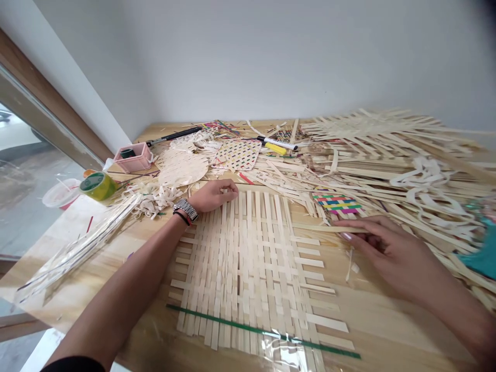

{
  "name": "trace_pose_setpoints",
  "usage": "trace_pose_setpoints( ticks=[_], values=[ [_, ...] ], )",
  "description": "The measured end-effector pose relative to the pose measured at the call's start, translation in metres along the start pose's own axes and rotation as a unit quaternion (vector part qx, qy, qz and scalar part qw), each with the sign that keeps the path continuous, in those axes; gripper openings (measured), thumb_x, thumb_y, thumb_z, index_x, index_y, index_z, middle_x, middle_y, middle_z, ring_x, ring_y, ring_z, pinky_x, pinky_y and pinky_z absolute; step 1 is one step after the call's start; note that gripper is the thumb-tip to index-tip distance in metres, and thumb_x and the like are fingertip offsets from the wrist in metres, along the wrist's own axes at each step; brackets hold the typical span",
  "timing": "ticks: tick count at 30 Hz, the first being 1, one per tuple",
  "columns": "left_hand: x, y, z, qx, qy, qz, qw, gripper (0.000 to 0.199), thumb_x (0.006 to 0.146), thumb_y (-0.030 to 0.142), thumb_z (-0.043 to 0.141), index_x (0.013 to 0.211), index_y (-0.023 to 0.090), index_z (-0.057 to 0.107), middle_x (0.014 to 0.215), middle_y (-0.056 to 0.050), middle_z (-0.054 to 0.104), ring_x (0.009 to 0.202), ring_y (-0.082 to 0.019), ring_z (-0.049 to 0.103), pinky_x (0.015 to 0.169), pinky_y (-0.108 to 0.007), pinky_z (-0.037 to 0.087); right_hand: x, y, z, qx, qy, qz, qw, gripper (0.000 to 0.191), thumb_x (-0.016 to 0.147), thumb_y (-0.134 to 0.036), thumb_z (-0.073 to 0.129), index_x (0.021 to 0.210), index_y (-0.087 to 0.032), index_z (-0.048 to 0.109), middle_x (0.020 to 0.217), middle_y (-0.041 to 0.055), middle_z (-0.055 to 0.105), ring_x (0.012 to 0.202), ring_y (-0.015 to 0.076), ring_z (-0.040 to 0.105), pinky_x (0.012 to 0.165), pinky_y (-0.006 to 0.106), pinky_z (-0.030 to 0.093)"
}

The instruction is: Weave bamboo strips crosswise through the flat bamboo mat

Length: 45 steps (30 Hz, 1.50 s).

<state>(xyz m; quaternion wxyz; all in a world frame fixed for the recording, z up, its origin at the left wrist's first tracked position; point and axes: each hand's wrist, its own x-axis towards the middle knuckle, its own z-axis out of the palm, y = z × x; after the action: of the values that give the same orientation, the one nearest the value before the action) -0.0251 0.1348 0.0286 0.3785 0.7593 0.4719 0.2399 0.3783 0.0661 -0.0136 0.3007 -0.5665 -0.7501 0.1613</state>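
My left hand (215,195) rests with curled fingers on the far edge of a flat, unfinished-looking woven mat of pale bamboo strips (240,268), touching it and holding nothing. A metal wristwatch (186,209) sits on that wrist. My right hand (372,243) is to the right of the mat and pinches a long pale strip (313,227) lying across the mat's upper right corner. A small multicoloured woven sample (337,203) lies just beyond those fingers. A green strip (263,330) crosses the near part of the mat over a transparent plastic sheet (282,356).
Loose pale strips (387,139) heap across the right and back of the wooden table (372,320). Woven pieces (182,168), a pink box (134,157), a tape roll (98,186), a marker (277,143) and a teal cloth (480,258) lie about. A window (23,206) is left.
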Motion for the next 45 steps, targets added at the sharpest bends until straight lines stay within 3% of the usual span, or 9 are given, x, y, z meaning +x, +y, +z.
trace_pose_setpoints(
  ticks=[6, 24, 33, 45],
  values=[
    [0.0005, -0.0015, -0.0005, 0.023, 0.003, 0.003, 1.0, 0.026, 0.091, 0.043, 0.06, 0.097, 0.019, 0.071, 0.1, -0.005, 0.075, 0.093, -0.021, 0.067, 0.084, -0.034, 0.052, -0.0021, 0.0008, 0.0033, 0.004, 0.008, -0.006, 1.0, 0.029, 0.092, -0.051, 0.059, 0.1, -0.032, 0.079, 0.107, 0.007, 0.073, 0.076, 0.0227, 0.068, 0.059, 0.036, 0.052],
    [-0.002, 0.004, -0.0001, -0.009, 0.005, -0.024, 1.0, 0.026, 0.091, 0.043, 0.06, 0.095, 0.02, 0.07, 0.091, -0.004, 0.073, 0.082, -0.019, 0.066, 0.074, -0.032, 0.054, -0.0027, -0.0037, 0.0053, 0.01, 0.008, -0.023, 1.0, 0.026, 0.094, -0.047, 0.056, 0.098, -0.031, 0.077, 0.103, 0.0078, 0.071, 0.075, 0.0224, 0.067, 0.059, 0.036, 0.053],
    [-0.0019, 0.0055, -0.0005, -0.011, -0.005, -0.026, 1.0, 0.028, 0.092, 0.044, 0.06, 0.096, 0.018, 0.069, 0.089, -0.003, 0.071, 0.075, -0.016, 0.061, 0.07, -0.029, 0.051, -0.0036, -0.0071, 0.0034, -0.003, -0.016, -0.047, 0.999, 0.027, 0.098, -0.045, 0.052, 0.107, -0.031, 0.074, 0.11, 0.0084, 0.071, 0.098, 0.0268, 0.071, 0.082, 0.042, 0.058],
    [-0.0013, 0.0034, -0.0004, -0.014, -0.006, -0.021, 1.0, 0.026, 0.092, 0.042, 0.062, 0.096, 0.018, 0.069, 0.087, -0.003, 0.071, 0.079, -0.016, 0.063, 0.072, -0.029, 0.051, -0.0067, -0.0079, 0.0025, 0.012, -0.067, -0.024, 0.997, 0.035, 0.102, -0.052, 0.052, 0.124, -0.031, 0.07, 0.114, 0.0075, 0.062, 0.086, 0.0204, 0.067, 0.071, 0.035, 0.057]
  ],
)
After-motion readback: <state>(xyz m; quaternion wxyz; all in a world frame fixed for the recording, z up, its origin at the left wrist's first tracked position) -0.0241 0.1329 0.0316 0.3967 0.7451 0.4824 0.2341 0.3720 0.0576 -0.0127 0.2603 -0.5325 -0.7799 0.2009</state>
